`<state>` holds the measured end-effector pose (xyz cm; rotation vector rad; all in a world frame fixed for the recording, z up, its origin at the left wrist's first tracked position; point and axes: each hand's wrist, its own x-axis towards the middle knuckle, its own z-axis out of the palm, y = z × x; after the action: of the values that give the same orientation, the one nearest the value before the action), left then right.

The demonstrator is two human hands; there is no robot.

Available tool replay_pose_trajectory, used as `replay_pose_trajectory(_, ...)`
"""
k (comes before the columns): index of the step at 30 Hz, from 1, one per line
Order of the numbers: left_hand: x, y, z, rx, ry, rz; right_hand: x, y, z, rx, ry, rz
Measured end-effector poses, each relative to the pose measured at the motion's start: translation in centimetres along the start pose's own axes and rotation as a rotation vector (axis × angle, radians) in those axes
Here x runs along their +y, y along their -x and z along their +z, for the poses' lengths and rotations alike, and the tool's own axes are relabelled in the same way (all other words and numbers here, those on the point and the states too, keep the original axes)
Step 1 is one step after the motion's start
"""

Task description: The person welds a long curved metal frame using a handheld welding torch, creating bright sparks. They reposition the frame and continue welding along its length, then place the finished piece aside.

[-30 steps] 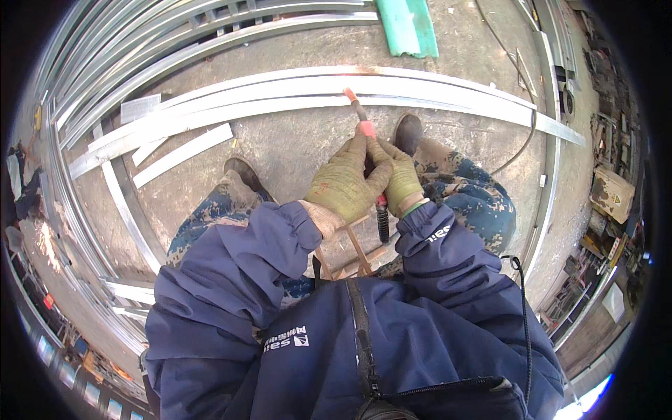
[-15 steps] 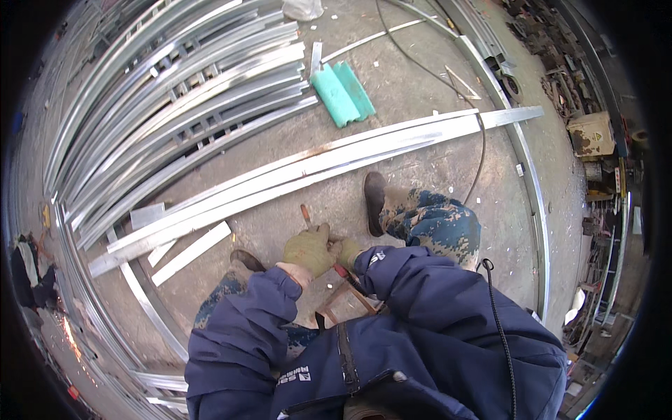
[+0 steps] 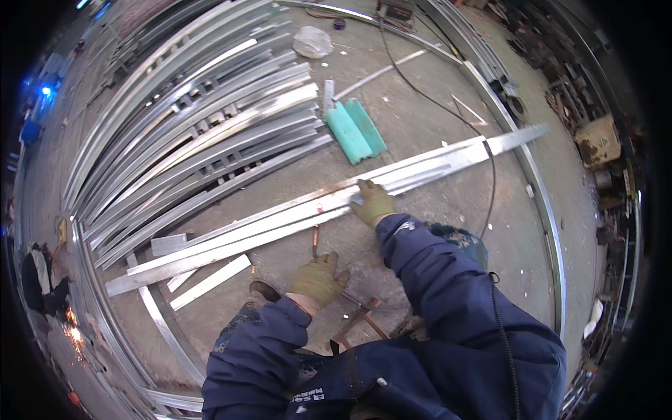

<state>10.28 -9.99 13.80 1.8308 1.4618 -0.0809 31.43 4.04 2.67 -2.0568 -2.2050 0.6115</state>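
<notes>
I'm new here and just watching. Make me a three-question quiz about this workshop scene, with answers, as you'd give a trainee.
1. Which grip is over the long metal bars: left or right?

2. Pick one. The left-hand grip holds:
A) a hammer
B) a slim tool with an orange tip
C) a plastic bag

3. True or false: the green folded piece lies between the person and the long metal bars.

Key:
1. Right: the right-hand grip is over them, fingers spread.
2. B.
3. False: the green folded piece lies on the floor beyond the bars.
</notes>
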Motion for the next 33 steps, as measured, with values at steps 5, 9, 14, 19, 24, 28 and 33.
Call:
replay_pose_trajectory(5, -1.6, -0.6, 0.3, 0.027, 0.02, 0.042, 5.0, -3.2, -2.3, -0.305, 0.387, -0.013)
replay_pose_trajectory(9, -1.2, -1.5, 0.5, 0.026, -0.011, 0.011, 9.1, -4.1, 1.1, -0.125, 0.411, -0.139)
replay_pose_trajectory(14, -1.4, -1.3, 0.6, -0.057, -0.05, -0.021, 9.3, -4.5, 2.5, -0.012, 0.414, -0.287)
replay_pose_trajectory(19, -0.8, -2.1, 0.3, -0.113, -0.046, -0.014, 10.1, -4.3, 2.6, -0.031, 0.507, -0.35)
replay_pose_trajectory(24, -0.8, -2.2, 0.0, -0.078, 0.014, 0.03, 9.6, -4.1, -1.1, -0.262, 0.513, -0.311)
replay_pose_trajectory(28, 0.4, -0.8, -1.7, -0.138, 0.118, 0.021, 8.7, -4.5, -6.3, -0.229, 0.415, -0.337)
replay_pose_trajectory(33, 2.8, 1.1, -0.2, -0.085, 0.538, 0.107, 3.2, -0.4, -18.1, -0.152, 0.203, -0.431)
